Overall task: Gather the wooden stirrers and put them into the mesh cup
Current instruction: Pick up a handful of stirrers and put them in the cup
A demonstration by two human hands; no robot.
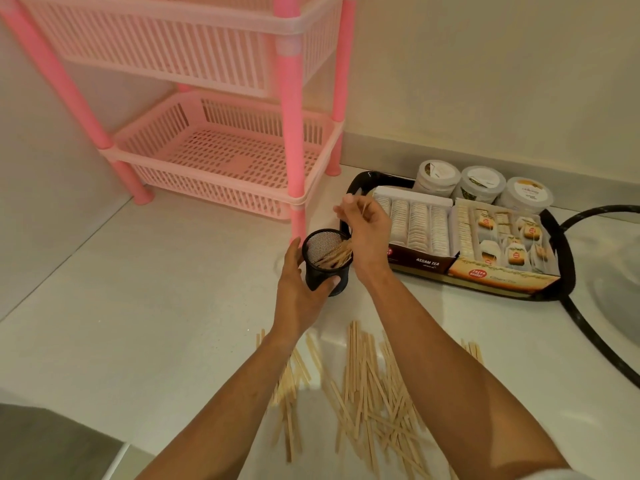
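Note:
A black mesh cup stands on the white counter with a bunch of wooden stirrers leaning inside it. My left hand wraps around the cup's left side, thumb across its front. My right hand hovers just above and right of the rim, fingers pinched on a stirrer that points upward. Several loose stirrers lie scattered on the counter near me, partly hidden under both forearms.
A pink tiered plastic rack stands behind the cup at the back left. A black tray with tea boxes sits to the right, three lidded jars behind it. A black cable loops along the right side.

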